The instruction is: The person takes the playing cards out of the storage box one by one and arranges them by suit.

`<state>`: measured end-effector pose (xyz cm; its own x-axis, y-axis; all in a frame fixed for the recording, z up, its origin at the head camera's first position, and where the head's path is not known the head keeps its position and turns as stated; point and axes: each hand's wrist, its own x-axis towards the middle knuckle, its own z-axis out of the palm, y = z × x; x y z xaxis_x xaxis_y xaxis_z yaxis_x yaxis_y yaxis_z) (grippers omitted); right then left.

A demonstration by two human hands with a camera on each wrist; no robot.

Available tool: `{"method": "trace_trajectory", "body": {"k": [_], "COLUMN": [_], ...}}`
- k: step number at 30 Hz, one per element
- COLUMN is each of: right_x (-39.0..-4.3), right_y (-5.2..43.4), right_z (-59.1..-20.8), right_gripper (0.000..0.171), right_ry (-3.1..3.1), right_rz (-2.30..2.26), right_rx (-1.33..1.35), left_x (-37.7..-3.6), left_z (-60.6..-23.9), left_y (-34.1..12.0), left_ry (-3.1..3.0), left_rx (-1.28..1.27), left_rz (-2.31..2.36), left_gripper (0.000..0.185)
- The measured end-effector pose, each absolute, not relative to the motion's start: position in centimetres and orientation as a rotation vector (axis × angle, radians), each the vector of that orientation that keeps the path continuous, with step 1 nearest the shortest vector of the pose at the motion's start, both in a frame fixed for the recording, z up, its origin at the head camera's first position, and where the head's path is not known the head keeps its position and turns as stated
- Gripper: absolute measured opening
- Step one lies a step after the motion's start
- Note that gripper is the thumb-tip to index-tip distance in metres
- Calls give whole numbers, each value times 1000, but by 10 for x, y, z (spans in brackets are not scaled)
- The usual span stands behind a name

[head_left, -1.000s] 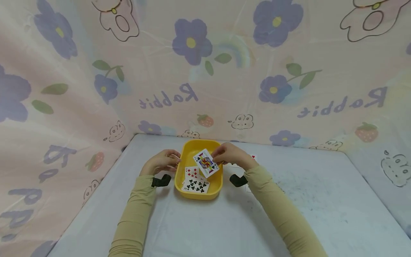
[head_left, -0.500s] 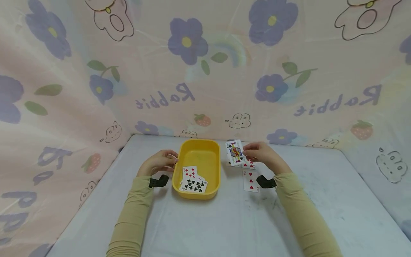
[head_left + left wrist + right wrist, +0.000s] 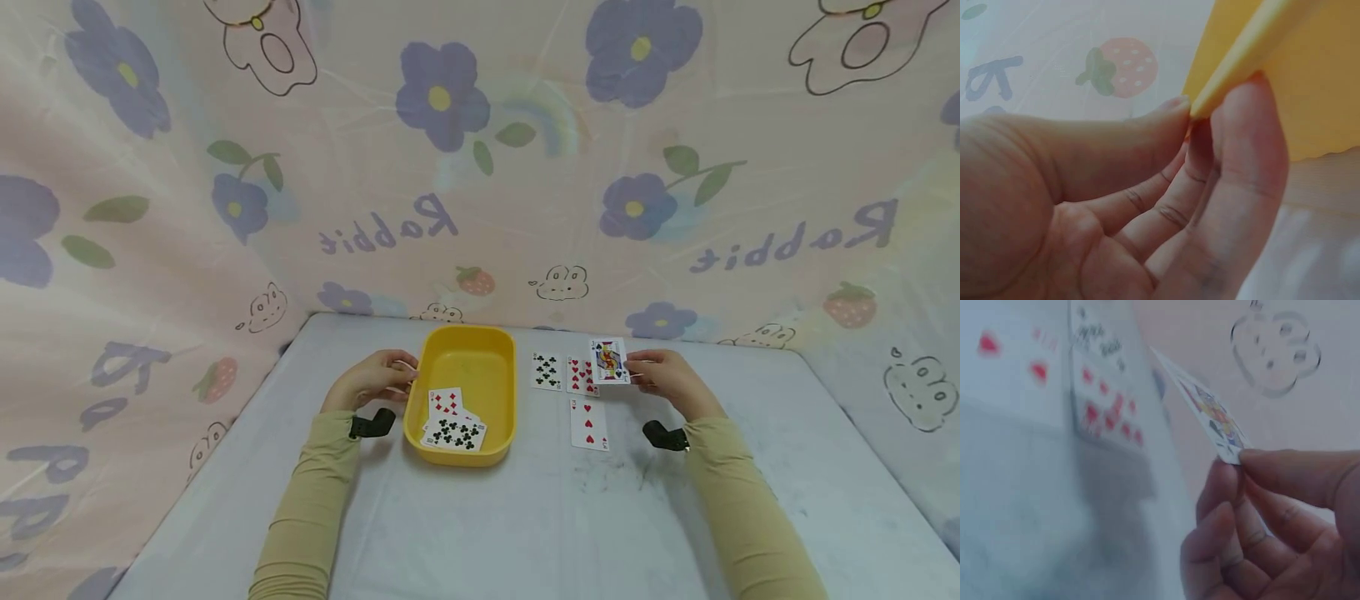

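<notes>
My left hand (image 3: 367, 382) pinches the left rim of a yellow plastic tray (image 3: 472, 362), thumb outside and fingers under the edge in the left wrist view. Inside the tray's near end lie overlapping playing cards: a diamonds card (image 3: 445, 400) and a clubs card (image 3: 454, 434) on top. To the right, my right hand (image 3: 671, 382) pinches a face card (image 3: 608, 361) by its edge, thumb against fingers, tilted and raised above the table. Beneath and left of it lie a clubs card (image 3: 547, 372) and a hearts card (image 3: 580, 375), with a three of hearts (image 3: 588, 423) nearer.
A white cloth covers the table (image 3: 450, 533). Behind it and at the sides hangs a printed curtain (image 3: 517, 183) with flowers and rabbits. Dark smudges mark the cloth in front of the right hand.
The right hand has carried the face card from over the tray rightward, past the clubs card to the hearts card's right side. The left hand stays on the tray rim.
</notes>
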<state>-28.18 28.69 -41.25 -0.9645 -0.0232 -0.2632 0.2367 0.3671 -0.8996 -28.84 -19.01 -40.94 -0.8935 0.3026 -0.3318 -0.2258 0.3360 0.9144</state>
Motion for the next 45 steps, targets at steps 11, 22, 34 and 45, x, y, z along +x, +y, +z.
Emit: {"method": "trace_trajectory", "body": {"k": [11, 22, 34, 45], "right_x": [-279, -281, -283, -287], "right_y": [310, 315, 314, 315], "right_z": [-434, -441, -442, -439], "right_gripper": [49, 43, 37, 33], "right_ry": [2450, 2459, 2454, 2531], "right_rz": [-1556, -1555, -1535, -1403], "right_rx": [277, 426, 396, 409], "left_x": [-289, -291, -289, -287], "left_z": [-411, -413, -411, -410], "left_y": [-191, -191, -190, -190], "left_ry": [2166, 2155, 2149, 2166], "left_rx": [70, 65, 67, 87], "left_rz": [1581, 1588, 1593, 1588], "left_gripper": [30, 31, 33, 31]}}
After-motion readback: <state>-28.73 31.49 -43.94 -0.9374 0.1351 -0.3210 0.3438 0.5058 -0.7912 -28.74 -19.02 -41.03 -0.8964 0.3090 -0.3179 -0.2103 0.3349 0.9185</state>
